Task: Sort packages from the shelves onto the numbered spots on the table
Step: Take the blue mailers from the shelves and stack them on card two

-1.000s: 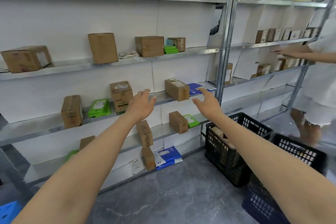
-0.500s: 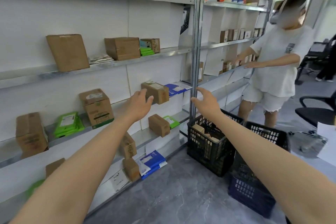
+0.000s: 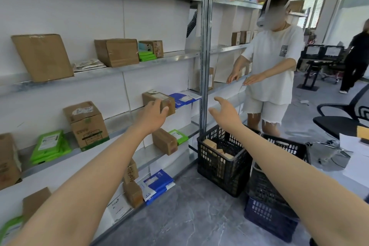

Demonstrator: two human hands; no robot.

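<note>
**Desk:** Where are the hands?

**Photographer:** Both arms are stretched toward the steel shelving. The left hand [image 3: 152, 116] is spread wide with loose fingers and holds nothing. It sits in front of the near end of a small cardboard box [image 3: 156, 97] on the middle shelf [image 3: 116, 123]. Whether the thumb touches the box cannot be told.

**Desk:** And the right?

**Photographer:** The right hand [image 3: 225, 112] is also wide and empty, palm turned inward. It hangs just right of the steel upright [image 3: 205, 46], apart from the box.

**Desk:** What lies around them?

**Photographer:** Just beyond the left hand, blue mailers [image 3: 184, 98] lie beside the box. One shelf below that hand, a second brown box [image 3: 164, 142] lies next to a green packet [image 3: 178, 136]. Well to its left stand a printed carton [image 3: 85, 124] and a stack of green packets [image 3: 50, 146]. Under the right hand, on the grey floor [image 3: 189, 215], a black crate [image 3: 219, 175] holds brown boxes. Beside it, another black crate [image 3: 287, 146] sits in a blue crate [image 3: 267, 219].

**Desk:** Anyone else?

**Photographer:** Beyond the right hand, a person in a white T-shirt [image 3: 275, 62] holds both palms flat over the next bay's shelf. To the right of the right hand, a white worktop [image 3: 335, 175] carries sheets of paper [image 3: 353, 146].
</note>
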